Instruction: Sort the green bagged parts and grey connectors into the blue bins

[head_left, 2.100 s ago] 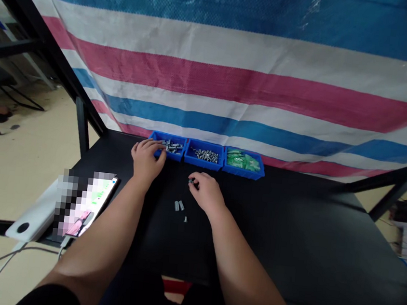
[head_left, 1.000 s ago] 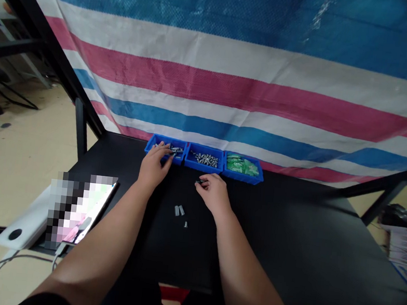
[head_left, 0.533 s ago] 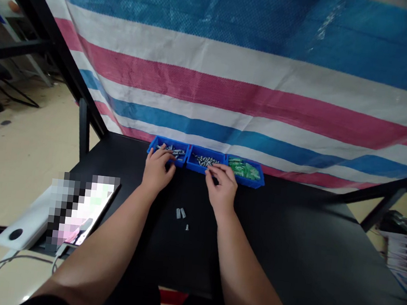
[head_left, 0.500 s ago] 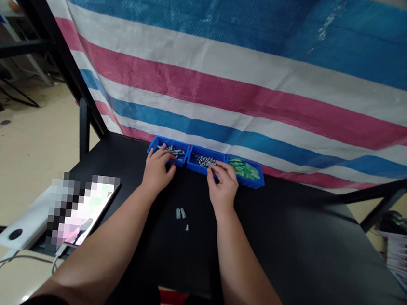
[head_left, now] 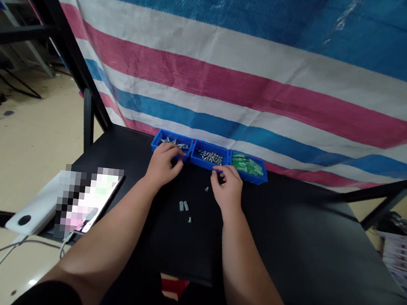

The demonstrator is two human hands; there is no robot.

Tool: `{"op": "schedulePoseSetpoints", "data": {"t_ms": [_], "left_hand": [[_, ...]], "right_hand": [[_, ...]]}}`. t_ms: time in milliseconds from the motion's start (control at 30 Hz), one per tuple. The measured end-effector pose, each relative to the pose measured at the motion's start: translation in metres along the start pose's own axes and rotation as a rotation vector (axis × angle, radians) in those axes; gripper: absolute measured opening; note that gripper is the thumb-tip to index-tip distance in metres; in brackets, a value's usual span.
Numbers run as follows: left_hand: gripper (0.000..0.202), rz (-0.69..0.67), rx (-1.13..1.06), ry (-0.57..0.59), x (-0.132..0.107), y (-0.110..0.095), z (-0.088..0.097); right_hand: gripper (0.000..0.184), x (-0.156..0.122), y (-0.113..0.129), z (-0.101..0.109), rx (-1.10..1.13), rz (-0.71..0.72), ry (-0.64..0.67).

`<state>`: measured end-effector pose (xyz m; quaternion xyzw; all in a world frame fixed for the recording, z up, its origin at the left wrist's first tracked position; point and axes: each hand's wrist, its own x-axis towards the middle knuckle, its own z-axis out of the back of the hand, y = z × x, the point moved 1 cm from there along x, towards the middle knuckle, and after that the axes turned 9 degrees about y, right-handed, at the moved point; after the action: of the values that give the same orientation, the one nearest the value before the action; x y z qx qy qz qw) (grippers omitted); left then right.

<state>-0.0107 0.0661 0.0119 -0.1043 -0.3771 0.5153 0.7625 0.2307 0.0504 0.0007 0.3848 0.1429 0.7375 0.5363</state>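
Head view: left hand [head_left: 163, 166] curled over the front rim of the left blue bin [head_left: 154, 142], right hand [head_left: 227, 189] just below the middle bin [head_left: 205, 167], either grip unclear; a careless knock could shift the bins or scatter the loose screw [head_left: 206, 189].

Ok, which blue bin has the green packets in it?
The rightmost blue bin: its green packets set it apart; the left bin and middle bin hold metal fasteners.
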Motion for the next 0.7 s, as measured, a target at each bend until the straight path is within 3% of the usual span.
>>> {"op": "schedulePoseSetpoints", "data": {"t_ms": [167, 233, 300, 367, 533, 600, 700], "left_hand": [[0.019, 0.013, -0.103, 0.469, -0.019, -0.025, 0.016], [0.021, 0.077, -0.081, 0.568, -0.038, -0.036, 0.018], [0.023, 0.111, -0.046, 0.595, -0.061, -0.046, 0.016], [0.026, 0.135, 0.013, 0.569, -0.083, -0.053, 0.012], [0.025, 0.142, 0.111, 0.496, -0.115, -0.061, 0.0], [0.02, 0.156, 0.102, 0.453, -0.12, -0.062, -0.003], [0.016, 0.171, 0.098, 0.389, -0.125, -0.062, -0.005]], "right_hand": [[0.022, -0.014, -0.017, 0.0, 0.02, -0.119, 0.412], [0.012, -0.016, -0.021, -0.001, 0.038, -0.153, 0.503], [0.007, -0.015, -0.02, -0.002, 0.077, -0.143, 0.526], [0.008, -0.011, -0.013, -0.002, 0.135, -0.084, 0.441], [0.023, 0.007, 0.013, -0.005, 0.241, 0.019, -0.041], [0.027, 0.01, 0.016, -0.009, 0.242, 0.022, -0.101], [0.025, 0.005, 0.014, -0.013, 0.183, -0.002, -0.037]]}}
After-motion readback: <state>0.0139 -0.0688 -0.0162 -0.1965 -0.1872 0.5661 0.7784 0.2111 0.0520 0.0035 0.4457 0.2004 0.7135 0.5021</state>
